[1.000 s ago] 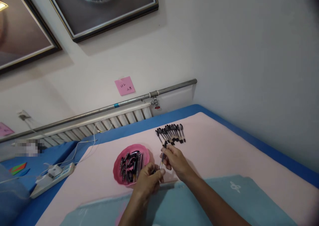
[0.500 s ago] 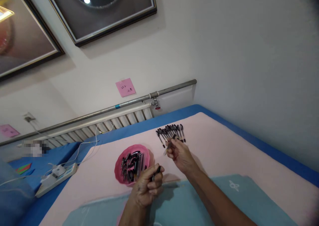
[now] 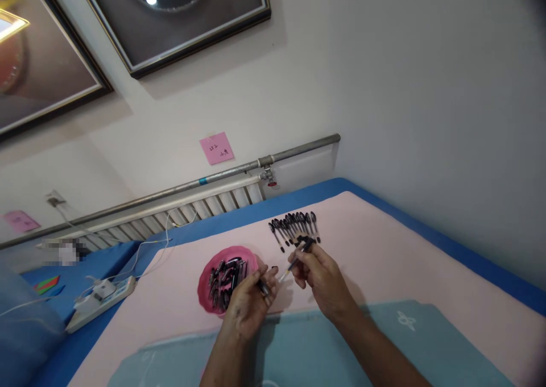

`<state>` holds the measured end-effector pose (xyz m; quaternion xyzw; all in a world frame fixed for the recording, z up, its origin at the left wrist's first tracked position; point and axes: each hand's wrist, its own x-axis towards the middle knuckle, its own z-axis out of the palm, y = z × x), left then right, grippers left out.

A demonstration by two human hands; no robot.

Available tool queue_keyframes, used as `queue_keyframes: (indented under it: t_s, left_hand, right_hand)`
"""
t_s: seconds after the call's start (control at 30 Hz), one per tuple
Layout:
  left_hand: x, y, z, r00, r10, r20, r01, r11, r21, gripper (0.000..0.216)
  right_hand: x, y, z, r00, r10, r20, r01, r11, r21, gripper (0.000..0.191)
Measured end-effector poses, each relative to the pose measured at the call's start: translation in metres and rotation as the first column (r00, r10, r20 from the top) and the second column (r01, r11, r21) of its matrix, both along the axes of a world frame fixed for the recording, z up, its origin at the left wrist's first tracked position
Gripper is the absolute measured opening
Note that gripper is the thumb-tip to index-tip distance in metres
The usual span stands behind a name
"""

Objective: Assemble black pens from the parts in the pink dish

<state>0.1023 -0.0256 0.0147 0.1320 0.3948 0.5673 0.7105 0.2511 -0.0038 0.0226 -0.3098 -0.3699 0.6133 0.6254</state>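
Observation:
My right hand [image 3: 319, 270] pinches a slim pen [image 3: 294, 263], dark at its upper end and pale toward the tip, which slants down toward my left hand. In my left hand [image 3: 251, 302], palm partly turned up, the fingers hold a short dark pen part [image 3: 263, 287]; its exact kind I cannot make out. Just left of that hand stands a pink scalloped bowl [image 3: 202, 297] filled with loose black pen parts [image 3: 226, 282]. Beyond my right hand lies a row of several black-capped clear pens [image 3: 294, 225], side by side on the pale pink cloth.
A teal mat [image 3: 324, 347] covers the near side of the pink-covered table [image 3: 401, 256]. To the left, a power strip [image 3: 102, 304] with white cables lies on a blue surface. A radiator [image 3: 213, 206] and pipe [image 3: 298, 150] run along the wall behind.
My left hand has opened somewhat, turning its palm up around the dark part. My right hand has shifted slightly right and down, its pen now pointing at the left fingers.

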Motion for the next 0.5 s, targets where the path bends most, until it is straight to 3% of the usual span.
queue_keyframes:
  t_s: [0.17, 0.5]
  left_hand:
    - [0.001, -0.002, 0.0, 0.99, 0.071, 0.123, -0.078, 0.995, 0.058, 0.01]
    - [0.011, -0.002, 0.009, 0.947, 0.264, 0.182, -0.259, 0.964, -0.051, 0.025]
  right_hand:
    - [0.004, -0.021, 0.002, 0.999, -0.039, 0.035, 0.037, 0.997, 0.072, 0.014]
    - [0.009, -0.051, -0.005, 0.969, -0.054, 0.239, 0.012, 0.985, 0.172, 0.01]
